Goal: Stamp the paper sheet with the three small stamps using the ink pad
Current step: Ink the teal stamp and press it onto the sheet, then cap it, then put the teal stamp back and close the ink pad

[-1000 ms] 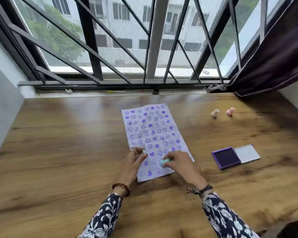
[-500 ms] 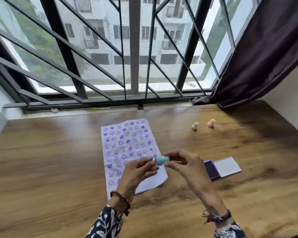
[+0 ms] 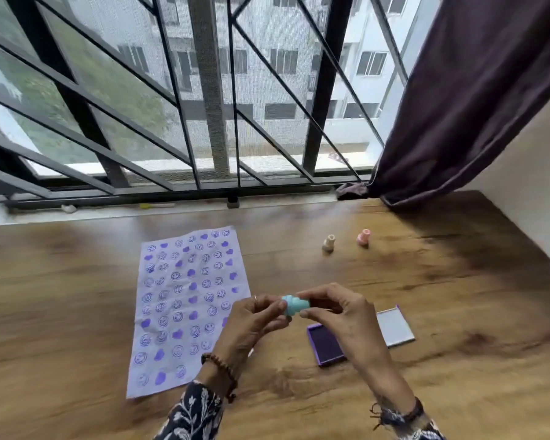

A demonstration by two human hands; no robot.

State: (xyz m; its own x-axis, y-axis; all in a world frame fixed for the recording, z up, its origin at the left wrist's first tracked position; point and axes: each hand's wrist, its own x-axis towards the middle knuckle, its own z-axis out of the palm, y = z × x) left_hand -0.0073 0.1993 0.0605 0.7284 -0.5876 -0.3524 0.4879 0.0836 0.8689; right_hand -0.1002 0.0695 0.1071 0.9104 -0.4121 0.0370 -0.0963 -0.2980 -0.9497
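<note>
A small teal stamp (image 3: 295,305) is held sideways in the air between my two hands. My right hand (image 3: 340,315) pinches its body and my left hand (image 3: 257,315) touches its left end with the fingertips. Below and to the left lies the paper sheet (image 3: 185,300), covered with purple smiley and heart prints. The open purple ink pad (image 3: 326,344) sits on the table under my right hand, its lid (image 3: 394,325) folded out to the right. A beige stamp (image 3: 329,242) and a pink stamp (image 3: 363,237) stand further back on the wooden table (image 3: 458,312).
A barred window with a sill (image 3: 159,206) runs along the table's far edge. A dark purple curtain (image 3: 467,100) hangs at the back right, and a white wall (image 3: 540,185) borders the table's right side.
Both hands lifted off the paper with the teal stamp and now hold it in the air, further right, above the ink pad. The head camera tilted up and shifted.
</note>
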